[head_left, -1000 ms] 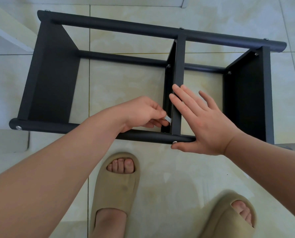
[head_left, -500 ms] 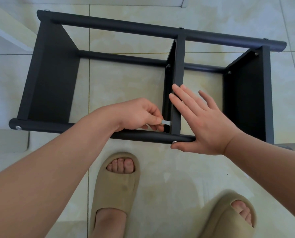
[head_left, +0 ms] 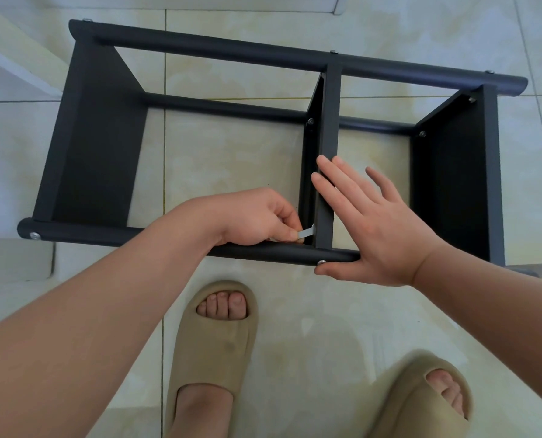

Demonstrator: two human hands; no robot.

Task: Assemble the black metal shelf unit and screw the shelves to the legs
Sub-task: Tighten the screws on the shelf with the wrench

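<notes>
Shelf unit (head_left: 99,153) of matte black metal lies on its side on glossy cream floor tiles (head_left: 231,153), its round tube legs running left to right with flat panels set between them. I see the left hand (head_left: 257,216), fingers curled, pinching a small flat silvery wrench (head_left: 306,233) at the corner where the middle shelf (head_left: 329,128) meets the near leg (head_left: 105,237). The right hand (head_left: 380,229) lies flat, straight fingers pressed on that shelf's edge, thumb under the leg beside a bright screw head (head_left: 321,262). My worry: the thin tool may slip off a fastener hidden behind the panel, or the smooth tube may roll on slick tile if the bracing palm eases, skewing the shelf.
</notes>
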